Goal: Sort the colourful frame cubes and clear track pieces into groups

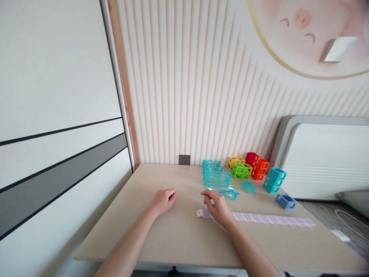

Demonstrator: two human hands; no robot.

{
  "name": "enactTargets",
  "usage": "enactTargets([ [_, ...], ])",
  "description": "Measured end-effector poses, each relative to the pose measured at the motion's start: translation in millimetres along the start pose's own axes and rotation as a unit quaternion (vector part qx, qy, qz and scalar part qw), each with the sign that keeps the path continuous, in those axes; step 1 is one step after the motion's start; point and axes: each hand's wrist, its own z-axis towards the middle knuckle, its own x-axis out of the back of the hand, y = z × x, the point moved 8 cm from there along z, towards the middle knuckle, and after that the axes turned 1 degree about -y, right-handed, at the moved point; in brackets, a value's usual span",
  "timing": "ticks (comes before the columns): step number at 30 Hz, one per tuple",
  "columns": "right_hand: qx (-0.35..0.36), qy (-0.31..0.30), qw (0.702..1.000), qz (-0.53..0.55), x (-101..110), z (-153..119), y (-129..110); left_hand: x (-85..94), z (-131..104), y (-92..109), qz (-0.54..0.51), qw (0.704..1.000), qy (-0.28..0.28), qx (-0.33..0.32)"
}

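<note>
My left hand (165, 201) rests on the left-middle of the table, its fingers curled into a loose fist with nothing showing in it. Farther right, my right hand (217, 207) has bent fingers drawn together. A small whitish patch shows among them, too small to name. Beneath that hand and wrist runs a long pale purple strip (266, 219) with white cross lines and a white end block (200, 213). Just beyond the right fingers lie clear turquoise curved plastic track pieces (223, 191). More turquoise track pieces (216, 178) are lined up behind them.
Toward the back right stand openwork plastic blocks: yellow (235, 162), green (241, 171), red (251, 158), orange (260, 169) and teal (275, 180). A blue block (286, 201) and a round turquoise piece (248, 187) lie nearer. A wall socket (184, 159) sits behind the table (161, 242).
</note>
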Motion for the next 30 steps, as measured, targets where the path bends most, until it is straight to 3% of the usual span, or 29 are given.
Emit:
enactTargets([
  [9, 0.009, -0.006, 1.0, -0.01, -1, 2, -3, 3.7, 0, 4, -0.006, 1.0, 0.001, -0.003],
  [16, 0.109, 0.031, 0.992, -0.057, 11, 1, -26, 28.9, -2, -1, -0.093, 0.986, 0.134, -0.024],
  [20, 0.11, 0.034, 0.991, -0.067, 7, -1, -22, 24.3, -1, -2, -0.096, 0.988, 0.118, -0.034],
  [23, 0.087, 0.079, 0.99, -0.084, 13, 1, -13, 21.8, 0, 0, -0.089, 0.99, 0.1, -0.035],
  [25, 0.047, 0.145, 0.982, -0.115, 28, 3, -1, 21.9, 0, 1, -0.085, 0.991, 0.096, -0.034],
  [28, -0.055, 0.248, 0.947, -0.197, 61, 3, 27, 20.7, 0, 1, -0.081, 0.993, 0.086, -0.032],
  [30, -0.131, 0.272, 0.919, -0.253, 78, 2, 51, 18.7, 0, 0, -0.077, 0.994, 0.077, -0.031],
])
